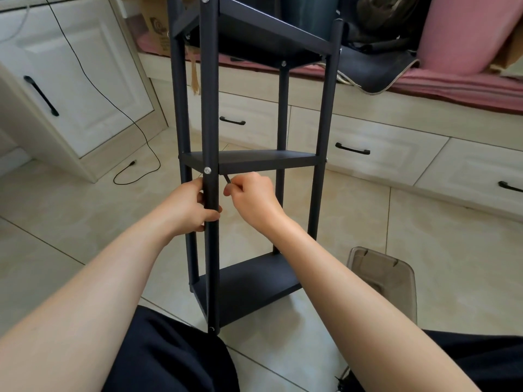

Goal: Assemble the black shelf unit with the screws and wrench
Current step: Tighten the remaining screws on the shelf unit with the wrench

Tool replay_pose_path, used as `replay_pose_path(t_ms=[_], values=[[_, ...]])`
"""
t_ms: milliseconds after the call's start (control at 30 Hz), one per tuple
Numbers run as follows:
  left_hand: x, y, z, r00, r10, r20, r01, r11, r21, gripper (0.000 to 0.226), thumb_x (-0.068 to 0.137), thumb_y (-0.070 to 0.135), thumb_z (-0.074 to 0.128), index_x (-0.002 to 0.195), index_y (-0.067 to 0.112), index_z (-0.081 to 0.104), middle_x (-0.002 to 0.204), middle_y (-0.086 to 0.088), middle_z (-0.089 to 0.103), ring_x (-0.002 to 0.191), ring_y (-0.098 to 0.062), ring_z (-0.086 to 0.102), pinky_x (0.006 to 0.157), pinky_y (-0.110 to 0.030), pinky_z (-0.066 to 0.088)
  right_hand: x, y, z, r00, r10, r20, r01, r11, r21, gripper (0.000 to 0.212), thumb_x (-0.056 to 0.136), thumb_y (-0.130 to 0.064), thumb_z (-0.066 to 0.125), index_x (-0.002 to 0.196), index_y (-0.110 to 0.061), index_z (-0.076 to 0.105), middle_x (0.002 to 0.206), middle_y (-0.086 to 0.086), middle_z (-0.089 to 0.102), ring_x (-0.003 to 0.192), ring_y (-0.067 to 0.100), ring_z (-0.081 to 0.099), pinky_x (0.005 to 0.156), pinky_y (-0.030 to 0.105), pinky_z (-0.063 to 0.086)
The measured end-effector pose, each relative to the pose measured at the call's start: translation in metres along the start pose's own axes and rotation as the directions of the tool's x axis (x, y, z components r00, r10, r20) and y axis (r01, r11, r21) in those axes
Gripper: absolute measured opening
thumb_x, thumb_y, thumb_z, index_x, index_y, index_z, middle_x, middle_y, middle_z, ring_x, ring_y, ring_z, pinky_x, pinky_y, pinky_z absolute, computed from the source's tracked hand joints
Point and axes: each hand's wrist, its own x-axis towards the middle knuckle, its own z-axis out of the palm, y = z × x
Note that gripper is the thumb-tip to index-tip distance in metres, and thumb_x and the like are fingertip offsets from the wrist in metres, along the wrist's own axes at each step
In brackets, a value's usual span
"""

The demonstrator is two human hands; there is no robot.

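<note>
**Both hands at the middle shelf joint**

Your black shelf unit point(254, 162) stands upright on the tiled floor point(424, 236) right in front of your knees, with three shelves fixed between four posts. Your left hand point(189, 207) is wrapped around the near front post point(210, 108), just below the middle shelf, fingers curled round the tube. Your right hand point(252, 196) sits just beside that post on the other side, pinching the wrench point(227, 179), whose dark tip angles up toward the underside of the middle shelf. A silver screw point(208, 170) shows on the post at that shelf's level. A clear plastic container point(387, 275) lies on the floor to your right, near the unit's base.
</note>
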Motion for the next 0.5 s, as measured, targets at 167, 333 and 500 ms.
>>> replay_pose_path(t_ms=[167,333,500], values=[[0.001,-0.001,-0.001,1.0,-0.003,0.001,0.003,1.0,-0.008,0.062,0.088,0.0,0.071,0.142,0.017,0.045,0.113,-0.009,0.07,0.107,-0.029,0.067,0.09,-0.05,0.059,0.002,0.002,0.003,0.999,-0.017,-0.041,0.018,0.999,0.03,0.027,0.101,-0.01,0.047,0.108,-0.007,0.074,0.105,0.007,0.07,0.087,0.019,0.063,0.074,0.022,0.046],[0.001,-0.004,0.0,1.0,-0.012,0.009,0.013,1.0,-0.023,0.06,0.088,-0.001,0.071,0.141,0.015,0.046,0.115,-0.011,0.069,0.108,-0.03,0.066,0.092,-0.051,0.058,-0.001,0.011,0.007,0.991,-0.065,-0.117,0.077,0.992,0.101,0.025,0.101,-0.01,0.05,0.104,-0.005,0.074,0.087,0.007,0.07,0.082,0.018,0.064,0.077,0.025,0.051],[0.003,-0.003,0.002,1.0,-0.002,0.011,0.003,1.0,-0.017,0.059,0.088,0.0,0.071,0.14,0.016,0.048,0.114,-0.009,0.069,0.106,-0.029,0.066,0.09,-0.048,0.059,-0.001,0.022,0.021,0.951,-0.149,-0.27,0.186,0.976,0.117,0.02,0.099,-0.007,0.055,0.103,-0.001,0.074,0.085,0.01,0.073,0.078,0.018,0.068,0.076,0.019,0.053]])
